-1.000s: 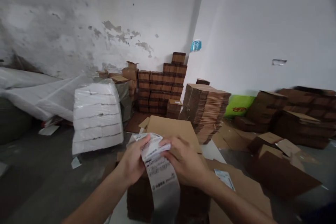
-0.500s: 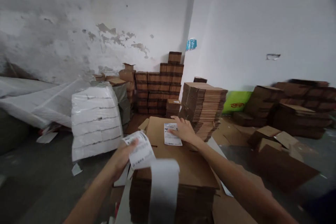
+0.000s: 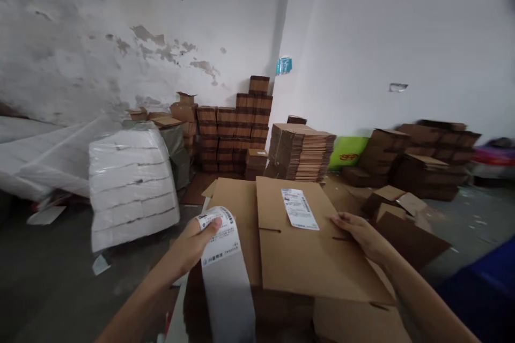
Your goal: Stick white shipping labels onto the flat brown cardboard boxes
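Observation:
My left hand (image 3: 197, 244) is closed on a strip of printed shipping labels (image 3: 221, 246), thumb on top; its blank tail hangs down in front of the stack. My right hand (image 3: 360, 230) pinches the right edge of a flat cardboard box (image 3: 298, 262). That box bears a stuck white shipping label (image 3: 300, 209) and lies shifted to the right, slightly askew, over the stack of flat cardboard boxes (image 3: 237, 193) before me. The stack's front side is partly hidden by the label strip and shadow.
Behind stands a tall bundle of flattened cartons (image 3: 301, 153), with more carton stacks (image 3: 233, 134) along the wall. White plastic-wrapped packs (image 3: 132, 187) are at left. Loose cardboard (image 3: 414, 230) lies on the floor at right, near a blue object (image 3: 483, 278).
My right hand has left the label and gripped the top box's right edge, sliding that box rightward off the stack's line. The label strip in my left hand has tilted downward.

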A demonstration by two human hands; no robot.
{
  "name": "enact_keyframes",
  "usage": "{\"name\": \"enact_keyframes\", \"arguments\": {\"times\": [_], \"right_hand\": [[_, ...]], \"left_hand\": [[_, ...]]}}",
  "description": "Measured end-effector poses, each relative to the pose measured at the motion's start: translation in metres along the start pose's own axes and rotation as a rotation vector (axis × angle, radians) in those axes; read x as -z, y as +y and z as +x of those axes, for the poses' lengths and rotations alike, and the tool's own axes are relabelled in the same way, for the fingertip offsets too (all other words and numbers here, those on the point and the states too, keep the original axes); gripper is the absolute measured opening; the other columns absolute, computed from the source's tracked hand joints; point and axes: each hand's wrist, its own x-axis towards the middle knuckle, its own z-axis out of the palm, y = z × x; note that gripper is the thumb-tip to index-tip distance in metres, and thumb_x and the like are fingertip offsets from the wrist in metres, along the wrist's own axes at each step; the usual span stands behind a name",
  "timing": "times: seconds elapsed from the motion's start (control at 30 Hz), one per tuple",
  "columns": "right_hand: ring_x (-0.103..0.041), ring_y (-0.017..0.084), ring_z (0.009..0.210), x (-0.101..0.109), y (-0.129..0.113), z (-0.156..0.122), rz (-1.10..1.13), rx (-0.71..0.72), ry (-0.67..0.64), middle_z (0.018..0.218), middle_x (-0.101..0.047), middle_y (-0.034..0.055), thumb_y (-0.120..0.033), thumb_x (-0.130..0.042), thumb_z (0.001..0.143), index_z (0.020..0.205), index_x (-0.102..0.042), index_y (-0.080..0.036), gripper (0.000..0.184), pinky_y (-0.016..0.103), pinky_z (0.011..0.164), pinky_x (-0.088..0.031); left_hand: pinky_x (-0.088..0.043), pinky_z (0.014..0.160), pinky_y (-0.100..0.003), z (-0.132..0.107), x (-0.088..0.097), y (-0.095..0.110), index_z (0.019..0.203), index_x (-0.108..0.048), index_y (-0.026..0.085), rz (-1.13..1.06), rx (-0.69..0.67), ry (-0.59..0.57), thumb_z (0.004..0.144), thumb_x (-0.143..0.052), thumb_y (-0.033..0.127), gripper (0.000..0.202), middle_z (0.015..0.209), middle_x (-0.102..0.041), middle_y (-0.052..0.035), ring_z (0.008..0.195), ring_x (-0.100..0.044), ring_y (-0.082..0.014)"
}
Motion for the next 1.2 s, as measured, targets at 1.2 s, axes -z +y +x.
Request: {"name": "enact_keyframes", "arguments": {"times": [1.2], "right_hand": [[-0.053, 0.023, 0.112, -0.104, -0.045, 0.041, -1.049, 0.921, -0.175, 0.115, -0.062, 0.0058, -0.033, -0.051, 0.089, 0.108, -0.065, -0.025, 0.025, 0.042, 0.100, -0.036]], "left_hand": [[-0.029, 0.108, -0.035, 0.004, -0.044, 0.010, 0.113, -0.066, 0.024, 0.524, -0.167, -0.201, 0.091, -0.043, 0.042, 0.037, 0.132, -0.058, -0.0051, 0.126, -0.048, -0.0252]]}}
